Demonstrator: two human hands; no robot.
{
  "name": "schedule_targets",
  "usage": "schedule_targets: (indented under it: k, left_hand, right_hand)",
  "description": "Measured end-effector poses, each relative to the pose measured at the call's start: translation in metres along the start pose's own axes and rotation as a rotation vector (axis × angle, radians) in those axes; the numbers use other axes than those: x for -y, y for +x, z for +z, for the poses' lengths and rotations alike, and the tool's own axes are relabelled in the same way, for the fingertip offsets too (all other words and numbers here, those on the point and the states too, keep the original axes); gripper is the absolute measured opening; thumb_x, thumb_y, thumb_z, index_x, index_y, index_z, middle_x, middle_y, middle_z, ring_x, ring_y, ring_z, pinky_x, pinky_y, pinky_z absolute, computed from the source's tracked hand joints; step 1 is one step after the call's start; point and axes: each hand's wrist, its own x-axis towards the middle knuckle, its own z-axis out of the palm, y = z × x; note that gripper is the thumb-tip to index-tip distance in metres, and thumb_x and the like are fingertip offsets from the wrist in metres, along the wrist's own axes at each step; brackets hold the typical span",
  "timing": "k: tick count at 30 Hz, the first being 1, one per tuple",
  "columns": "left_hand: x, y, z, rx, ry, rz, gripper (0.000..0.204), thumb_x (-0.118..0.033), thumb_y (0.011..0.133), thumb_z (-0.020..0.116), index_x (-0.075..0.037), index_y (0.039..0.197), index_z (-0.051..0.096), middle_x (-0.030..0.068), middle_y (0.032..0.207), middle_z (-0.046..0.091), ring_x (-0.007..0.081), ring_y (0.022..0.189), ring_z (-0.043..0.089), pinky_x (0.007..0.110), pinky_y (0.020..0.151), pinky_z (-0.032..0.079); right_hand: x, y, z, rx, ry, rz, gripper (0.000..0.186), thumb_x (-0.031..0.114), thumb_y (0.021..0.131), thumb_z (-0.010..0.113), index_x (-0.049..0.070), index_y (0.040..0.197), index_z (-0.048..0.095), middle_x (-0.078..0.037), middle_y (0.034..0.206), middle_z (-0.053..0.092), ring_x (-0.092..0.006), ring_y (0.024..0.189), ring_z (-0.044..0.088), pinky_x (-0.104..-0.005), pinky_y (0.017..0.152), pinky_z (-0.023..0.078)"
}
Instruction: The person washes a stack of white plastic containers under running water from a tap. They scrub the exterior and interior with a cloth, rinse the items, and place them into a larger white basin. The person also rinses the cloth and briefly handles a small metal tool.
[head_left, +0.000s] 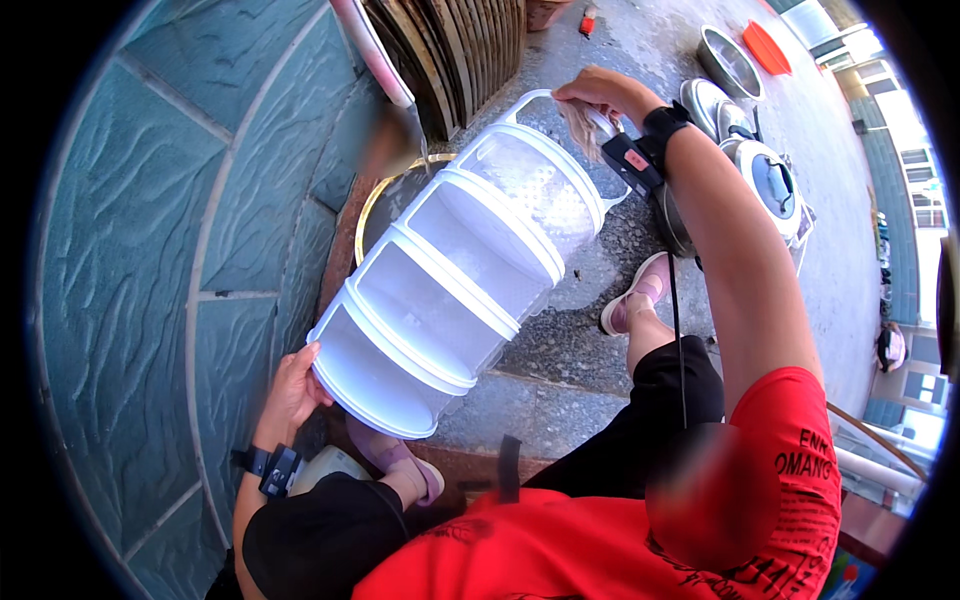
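A white, tiered plastic rack (420, 275) with several open-fronted compartments lies tilted across the middle, its far end up and to the right. My left hand (292, 387) grips the round rim at the near end, fingers curled over it. At the far end, by the white loop handle, my right hand (608, 92) is closed on a pale, crumpled cloth (580, 130). The cloth is beside the rack's clear, wet-looking end compartment; whether it touches the plastic is unclear. Water runs from a pale pink hose (378, 50) just left of the rack.
Partly hidden beneath the rack is a gold-rimmed round basin (367, 215). A blue-grey tiled wall (130, 250) rises on the left; ribbed slats (465, 55) stand beyond. Lidded pots (765, 185), a steel bowl (728, 65) and an orange basin (767, 48) sit far right.
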Motion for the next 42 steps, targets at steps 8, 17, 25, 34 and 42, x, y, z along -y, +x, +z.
schedule_targets:
  k: [8, 17, 25, 34, 42]
  left_hand:
    - [0.006, 0.012, 0.015, -0.162, -0.203, 0.052, 0.034, -0.031, 0.094, 0.059, -0.001, 0.11, 0.061, 0.0072, 0.097, 0.068, 0.0176, 0.084, 0.067, 0.032, 0.071, 0.057]
    - [-0.001, 0.043, -0.017, -0.081, -0.361, -0.004, 0.032, -0.031, 0.092, 0.061, -0.005, 0.111, 0.062, 0.0065, 0.105, 0.068, 0.0209, 0.097, 0.064, 0.037, 0.086, 0.054]
    - [-0.001, 0.065, -0.036, -0.077, -0.342, -0.048, 0.034, -0.035, 0.091, 0.061, -0.006, 0.109, 0.062, 0.0056, 0.106, 0.067, 0.0206, 0.097, 0.063, 0.037, 0.086, 0.053]
    - [-0.032, 0.002, 0.023, 0.044, 0.004, -0.033, 0.048, -0.039, 0.096, 0.056, -0.002, 0.126, 0.053, 0.0114, 0.119, 0.063, 0.0253, 0.11, 0.063, 0.043, 0.088, 0.056]
    - [-0.034, 0.013, -0.006, -0.064, -0.002, 0.009, 0.049, -0.03, 0.094, 0.059, 0.005, 0.127, 0.051, 0.0138, 0.121, 0.06, 0.0261, 0.11, 0.06, 0.044, 0.094, 0.049]
  right_hand:
    - [0.009, 0.066, 0.067, -0.376, -0.342, 0.057, 0.031, 0.027, 0.087, 0.058, 0.01, 0.107, 0.073, -0.013, 0.116, 0.068, -0.0276, 0.11, 0.065, -0.038, 0.091, 0.052]
    - [-0.046, -0.022, 0.026, -0.19, 0.307, -0.044, 0.041, 0.039, 0.085, 0.064, -0.001, 0.089, 0.07, -0.014, 0.079, 0.07, -0.0248, 0.074, 0.069, -0.0365, 0.068, 0.054]
    - [-0.137, -0.09, 0.1, -0.254, 0.958, -0.109, 0.03, 0.033, 0.097, 0.057, 0.004, 0.096, 0.065, 0.0, 0.081, 0.061, -0.0112, 0.076, 0.059, -0.0296, 0.069, 0.05]
    - [-0.128, -0.087, 0.117, -0.347, 1.157, 0.02, 0.025, 0.029, 0.097, 0.058, 0.005, 0.096, 0.064, -0.001, 0.079, 0.06, -0.0135, 0.07, 0.061, -0.0332, 0.065, 0.056]
    - [-0.136, -0.073, 0.128, -0.267, 1.17, -0.138, 0.034, 0.034, 0.099, 0.055, 0.006, 0.116, 0.063, -0.003, 0.102, 0.066, -0.0141, 0.091, 0.063, -0.0299, 0.079, 0.051]
